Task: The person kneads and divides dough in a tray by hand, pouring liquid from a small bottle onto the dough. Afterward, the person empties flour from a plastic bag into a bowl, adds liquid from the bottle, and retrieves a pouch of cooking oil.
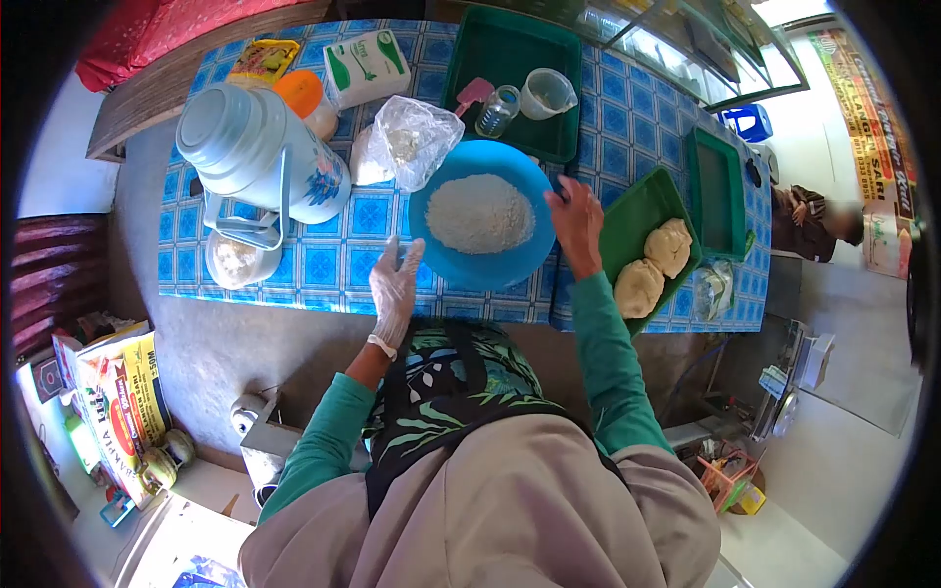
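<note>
A blue basin [470, 268] holding a mound of white flour [480, 214] stands on the blue checked cloth. My left hand [395, 286], in a clear glove, is at the basin's lower left side with its fingers apart and nothing held. Bare, my right hand [576, 223] is at the basin's right rim, fingers apart and slightly bent; whether they touch the rim is hard to tell. Right of that hand, a green tray [627, 218] carries two pale dough lumps [668, 247]. An open plastic bag [417, 142] lies against the basin's upper left.
A large thermos [260, 152] and a tub of pale contents [235, 260] stand at left. Behind the basin, a dark green tray [510, 44] holds a glass jar [498, 112], a measuring cup [547, 94] and a pink scraper [474, 93]. Another person [816, 223] is at far right.
</note>
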A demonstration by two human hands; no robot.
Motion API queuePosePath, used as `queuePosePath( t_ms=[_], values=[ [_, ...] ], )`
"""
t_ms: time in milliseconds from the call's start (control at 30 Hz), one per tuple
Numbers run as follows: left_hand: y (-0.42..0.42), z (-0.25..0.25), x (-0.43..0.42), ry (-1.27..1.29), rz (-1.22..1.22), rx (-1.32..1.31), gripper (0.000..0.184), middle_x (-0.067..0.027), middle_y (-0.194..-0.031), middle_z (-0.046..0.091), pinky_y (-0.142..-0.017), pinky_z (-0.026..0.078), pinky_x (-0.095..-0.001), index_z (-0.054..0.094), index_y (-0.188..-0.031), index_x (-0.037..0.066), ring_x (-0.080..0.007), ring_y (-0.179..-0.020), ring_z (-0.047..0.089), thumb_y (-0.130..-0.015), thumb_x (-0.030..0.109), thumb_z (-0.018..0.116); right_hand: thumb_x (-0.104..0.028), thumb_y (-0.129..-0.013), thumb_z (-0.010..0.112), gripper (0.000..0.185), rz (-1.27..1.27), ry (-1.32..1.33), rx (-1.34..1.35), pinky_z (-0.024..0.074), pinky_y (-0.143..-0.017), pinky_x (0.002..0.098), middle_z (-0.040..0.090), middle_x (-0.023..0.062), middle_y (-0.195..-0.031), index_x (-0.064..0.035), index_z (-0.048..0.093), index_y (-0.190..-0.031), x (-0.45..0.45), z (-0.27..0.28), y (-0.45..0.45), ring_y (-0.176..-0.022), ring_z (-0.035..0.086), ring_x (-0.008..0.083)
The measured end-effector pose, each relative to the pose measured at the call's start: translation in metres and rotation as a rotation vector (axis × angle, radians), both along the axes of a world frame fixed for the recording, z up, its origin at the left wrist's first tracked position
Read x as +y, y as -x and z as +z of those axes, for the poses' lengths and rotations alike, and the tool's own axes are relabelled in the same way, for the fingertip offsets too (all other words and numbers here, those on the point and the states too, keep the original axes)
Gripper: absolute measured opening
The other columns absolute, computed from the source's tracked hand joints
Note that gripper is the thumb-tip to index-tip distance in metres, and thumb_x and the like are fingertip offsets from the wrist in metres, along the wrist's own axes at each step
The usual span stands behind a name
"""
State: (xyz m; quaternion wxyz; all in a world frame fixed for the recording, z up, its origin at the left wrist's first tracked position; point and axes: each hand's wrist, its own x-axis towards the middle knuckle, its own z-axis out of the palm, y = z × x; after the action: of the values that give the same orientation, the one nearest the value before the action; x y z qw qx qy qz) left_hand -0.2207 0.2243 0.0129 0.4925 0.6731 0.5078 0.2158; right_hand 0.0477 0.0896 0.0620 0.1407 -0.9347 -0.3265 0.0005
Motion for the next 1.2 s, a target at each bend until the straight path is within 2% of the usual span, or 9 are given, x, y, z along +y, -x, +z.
queuePosePath(
  t_ms=[33,67,333,500,667,800,867,967,1200],
  values=[
    [0.001,0.017,0.005,0.044,-0.001,0.006,0.071,-0.0236,-0.111,0.067,-0.084,0.05,-0.0348,0.053,-0.128,-0.011,-0.0259,-0.098,0.066,-0.089,0.046,0.067,-0.024,-0.08,0.073,0.05,0.04,-0.222,0.202,0.0508,-0.081,0.0454,0.062,0.0231,-0.115,-0.0023,0.059,-0.123,0.018,0.007,-0.007,-0.102,0.062,0.0371],
    [0.003,0.02,0.009,0.042,0.001,0.002,0.071,-0.0236,-0.111,0.067,-0.084,0.05,-0.0348,0.053,-0.128,-0.011,-0.0259,-0.098,0.066,-0.089,0.046,0.067,-0.026,-0.077,0.076,0.05,0.083,-0.444,0.404,0.0508,-0.083,0.0446,0.063,0.0218,-0.112,-0.0023,0.062,-0.119,0.038,0.01,-0.015,-0.103,0.062,0.0371],
    [0.019,0.026,0.03,0.039,0.006,-0.04,0.06,-0.0236,-0.112,0.067,-0.086,0.05,-0.0348,0.056,-0.125,-0.01,-0.0265,-0.101,0.066,-0.091,0.039,0.065,-0.026,-0.055,0.091,0.085,0.138,-0.642,0.246,0.0443,-0.096,0.0415,0.059,0.0164,-0.12,-0.0061,0.051,-0.126,0.16,-0.058,-0.061,-0.112,0.057,0.0332],
    [0.045,0.021,0.03,0.211,0.028,-0.063,0.057,-0.0227,-0.111,0.068,-0.086,0.05,-0.0333,0.058,-0.124,-0.01,-0.0242,-0.099,0.066,-0.092,0.037,0.064,-0.022,-0.059,0.089,0.069,0.161,-0.727,0.32,0.0492,-0.089,0.0412,0.063,0.015,-0.11,-0.0036,0.054,-0.115,0.164,-0.068,-0.068,-0.101,0.063,0.0328],
    [0.047,0.024,0.031,0.251,-0.039,-0.051,0.054,-0.0187,-0.103,0.07,-0.082,0.05,-0.0315,0.059,-0.122,-0.01,-0.02,-0.092,0.065,-0.093,0.035,0.064,-0.023,-0.058,0.089,0.068,0.195,-0.85,0.392,0.0496,-0.088,0.0414,0.064,0.0146,-0.107,-0.0037,0.056,-0.114,0.141,0.018,-0.057,-0.098,0.064,0.0308],
    [0.038,0.018,0.033,0.327,-0.05,-0.148,0.051,-0.0156,-0.098,0.071,-0.08,0.051,-0.0304,0.062,-0.12,-0.008,-0.0176,-0.087,0.065,-0.092,0.035,0.065,-0.029,-0.057,0.084,0.062,0.359,-0.458,0.161,0.0471,-0.087,0.0446,0.064,0.0143,-0.095,-0.0078,0.06,-0.11,0.082,0.081,-0.042,-0.09,0.062,0.031],
    [0.035,0.004,0.037,0.285,-0.094,-0.092,0.05,-0.0151,-0.097,0.071,-0.079,0.051,-0.0298,0.063,-0.119,-0.006,-0.0167,-0.086,0.065,-0.092,0.036,0.066,-0.024,-0.061,0.076,0.047,0.609,0.116,-0.044,0.0398,-0.086,0.0466,0.065,0.0134,-0.089,-0.0044,0.06,-0.101,0.055,0.102,-0.019,-0.092,0.058,0.0306],
    [0.031,-0.005,0.038,0.279,-0.12,-0.145,0.051,-0.0148,-0.097,0.071,-0.078,0.051,-0.0296,0.063,-0.12,-0.006,-0.0164,-0.087,0.066,-0.091,0.037,0.066,-0.023,-0.058,0.068,0.042,0.684,0.407,-0.209,0.0324,-0.084,0.0499,0.056,0.0134,-0.08,-0.0047,0.058,-0.095,0.015,0.076,-0.003,-0.091,0.049,0.032],
    [0.031,0.001,0.027,0.301,-0.119,-0.154,0.051,-0.0138,-0.098,0.071,-0.077,0.051,-0.0289,0.062,-0.12,-0.007,-0.0162,-0.085,0.066,-0.092,0.036,0.065,-0.027,-0.052,0.07,0.047,0.752,0.502,-0.255,0.0343,-0.084,0.0517,0.055,0.0119,-0.079,-0.0059,0.061,-0.093,-0.013,0.055,0.003,-0.089,0.046,0.0292]
  ],
)
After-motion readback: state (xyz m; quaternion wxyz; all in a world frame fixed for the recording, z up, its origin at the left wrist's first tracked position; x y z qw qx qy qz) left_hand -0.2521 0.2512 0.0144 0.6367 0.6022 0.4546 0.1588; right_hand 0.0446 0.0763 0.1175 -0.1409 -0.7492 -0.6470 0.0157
